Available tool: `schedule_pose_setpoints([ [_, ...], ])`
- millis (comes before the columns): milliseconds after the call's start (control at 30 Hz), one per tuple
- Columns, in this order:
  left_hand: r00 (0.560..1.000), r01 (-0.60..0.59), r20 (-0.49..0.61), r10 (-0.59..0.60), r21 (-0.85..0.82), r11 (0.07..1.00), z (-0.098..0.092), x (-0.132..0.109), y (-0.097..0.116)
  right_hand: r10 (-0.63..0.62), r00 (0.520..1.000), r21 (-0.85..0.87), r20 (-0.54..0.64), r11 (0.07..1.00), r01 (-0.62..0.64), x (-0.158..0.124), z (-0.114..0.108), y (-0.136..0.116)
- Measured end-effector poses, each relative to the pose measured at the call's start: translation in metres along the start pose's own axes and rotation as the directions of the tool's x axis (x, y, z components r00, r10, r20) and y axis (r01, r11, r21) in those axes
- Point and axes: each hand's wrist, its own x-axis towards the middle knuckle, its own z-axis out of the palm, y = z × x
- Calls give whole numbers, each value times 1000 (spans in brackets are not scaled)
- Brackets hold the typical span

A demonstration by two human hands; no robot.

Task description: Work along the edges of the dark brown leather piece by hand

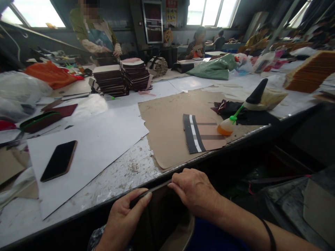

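Observation:
Low in front of me, at the table's near edge, a dark, thin-edged panel (157, 212) hangs between my hands; its exact kind is unclear in the shadow. Thumb and fingers of my left hand (121, 214) pinch its top edge. Farther along the same edge, my right hand (195, 188) grips with its fingers curled over. A pale curved edge (180, 235) shows below. Beyond my hands, a striped piece (193, 134) in black, white and tan lies on brown cardboard (167, 125), beside a squeeze bottle (225, 128) with a green nozzle and orange liquid.
A phone (59, 160) rests on white sheeting (104, 136) at left. Stacks of dark panels (110, 80) stand farther back, near a co-worker (96, 31). A black cone-shaped tool (258, 92), green cloth (214, 68) and brown stacked pieces (309, 71) occupy the right.

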Motion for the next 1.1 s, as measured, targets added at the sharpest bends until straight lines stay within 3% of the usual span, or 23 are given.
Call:
schedule_pose_setpoints([
  [233,997,-21,-76,21,0,1000,5,-3,3,11,1000,0,-6,1000,-11,2,1,-1],
  [500,999,-26,-45,25,-22,999,2,-3,-1,104,994,112,-27,989,-101,3,8,-1],
  [767,998,67,-13,-69,-125,990,-4,-5,-5,-29,999,113,24,993,27,9,4,-3],
  [933,990,120,83,-110,-128,984,-14,-3,-8,-74,995,107,61,992,67,15,5,-4],
  [1100,981,61,189,-38,-117,991,-32,0,-3,-99,991,151,89,985,85,33,9,-7],
])
